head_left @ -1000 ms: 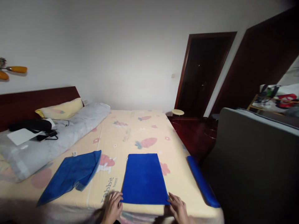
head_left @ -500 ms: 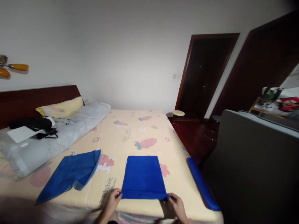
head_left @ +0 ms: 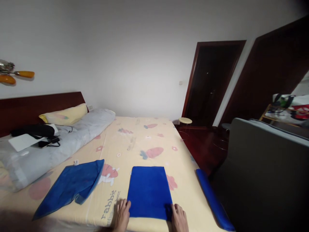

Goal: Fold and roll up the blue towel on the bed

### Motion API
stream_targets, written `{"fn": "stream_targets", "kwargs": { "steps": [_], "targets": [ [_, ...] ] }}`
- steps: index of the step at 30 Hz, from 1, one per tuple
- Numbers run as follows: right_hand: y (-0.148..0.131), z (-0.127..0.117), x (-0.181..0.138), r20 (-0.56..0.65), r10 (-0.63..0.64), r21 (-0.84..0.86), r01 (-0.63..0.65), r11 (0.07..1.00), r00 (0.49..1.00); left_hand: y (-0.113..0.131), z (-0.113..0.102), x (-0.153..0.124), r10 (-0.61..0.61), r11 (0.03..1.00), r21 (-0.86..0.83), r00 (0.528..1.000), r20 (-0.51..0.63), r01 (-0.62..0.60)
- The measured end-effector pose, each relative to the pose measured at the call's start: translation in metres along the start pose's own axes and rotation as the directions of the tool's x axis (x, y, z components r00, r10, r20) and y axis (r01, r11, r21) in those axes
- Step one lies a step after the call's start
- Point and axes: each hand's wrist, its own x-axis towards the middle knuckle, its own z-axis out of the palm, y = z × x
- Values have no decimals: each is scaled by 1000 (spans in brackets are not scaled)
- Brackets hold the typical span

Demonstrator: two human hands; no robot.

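Observation:
A blue cloth (head_left: 149,190) lies spread as a rough rectangle near the front edge of the bed. My left hand (head_left: 123,212) is at its near left edge, fingers curled and closed on the cloth's side. At the near right corner, my right hand (head_left: 179,218) has its fingers bent over the edge, gripping the cloth there. To the left lies a second blue cloth (head_left: 72,185), crumpled with one corner turned over and a small white tag at its far edge. A long, narrow blue bundle (head_left: 213,201) rests along the bed's right edge.
The bed (head_left: 135,132) has a cream patterned sheet. A rolled grey quilt (head_left: 72,141), a yellow pillow (head_left: 65,114) and dark items lie by the headboard (head_left: 43,104). A grey panel (head_left: 256,174) stands at the right, and a round stool (head_left: 185,120) beyond the bed.
The near edge of the middle cloth has come down flat and closer to me; the crease along it no longer shows. Both hands have shifted from the corner tips onto the side edges.

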Motion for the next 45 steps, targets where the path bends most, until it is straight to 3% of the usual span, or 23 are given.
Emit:
{"fn": "stream_targets", "kwargs": {
  "steps": [3, 5, 8, 12, 14, 16, 20, 23, 25, 27, 31, 33, 36, 40, 42, 45],
  "targets": [
    [3, 1, -3, 35, -100, -43, 101, 994, 994, 0, -4, -3, 23, 997, 69, 997, 70, -28],
    [-5, -2, -2, 35, -55, -83, 58, 995, 998, 5, -6, -4, -9, 997, 77, 999, 39, 6],
    [-42, -2, 3, 28, 24, -120, -21, 993, 999, 33, -2, -4, -36, 997, 72, 999, 19, 35],
    [-105, 14, 10, 167, -45, 36, 40, 999, 985, 82, 18, -6, 134, 990, -66, 976, 171, -124],
    [-116, 22, 9, 207, -70, 88, 52, 995, 976, 90, 27, -8, 173, 982, -116, 960, 218, -151],
    [-102, 25, 5, 210, -49, 87, 31, 996, 976, 78, 29, -11, 143, 986, -110, 967, 213, -122],
    [-26, 14, -6, 160, 22, 108, -40, 993, 987, 18, 12, -16, 46, 999, -12, 997, 69, -45],
    [13, 2, -10, 120, 20, 127, -35, 991, 993, -13, -4, -17, 65, 998, 23, 998, -10, -64],
    [10, -3, -7, 97, 11, 86, -19, 996, 995, -10, -9, -15, 92, 996, 10, 996, 14, -92],
    [-15, -2, -3, 76, -13, 47, 9, 999, 997, 10, -6, -13, 117, 993, -38, 991, 62, -115],
    [-78, 9, 4, 89, -50, 24, 48, 999, 995, 64, 15, -11, 213, 970, -160, 956, 199, -183],
    [-89, 12, 2, 144, -39, 25, 36, 999, 989, 74, 26, -13, 238, 966, -171, 929, 285, -195],
    [-70, 7, -3, 236, -85, 76, 69, 995, 968, 56, 34, -16, 197, 979, -118, 934, 299, -169],
    [-16, -7, -13, 245, -98, 81, 80, 994, 965, 2, 19, -17, 100, 995, -23, 984, 150, -98],
    [2, -11, -15, 246, -106, 65, 93, 994, 963, -18, 7, -17, 125, 992, -13, 988, 88, -124],
    [6, -13, -13, 222, -111, 38, 105, 994, 969, -27, -5, -17, 189, 982, 3, 980, 66, -190]
  ]
}}
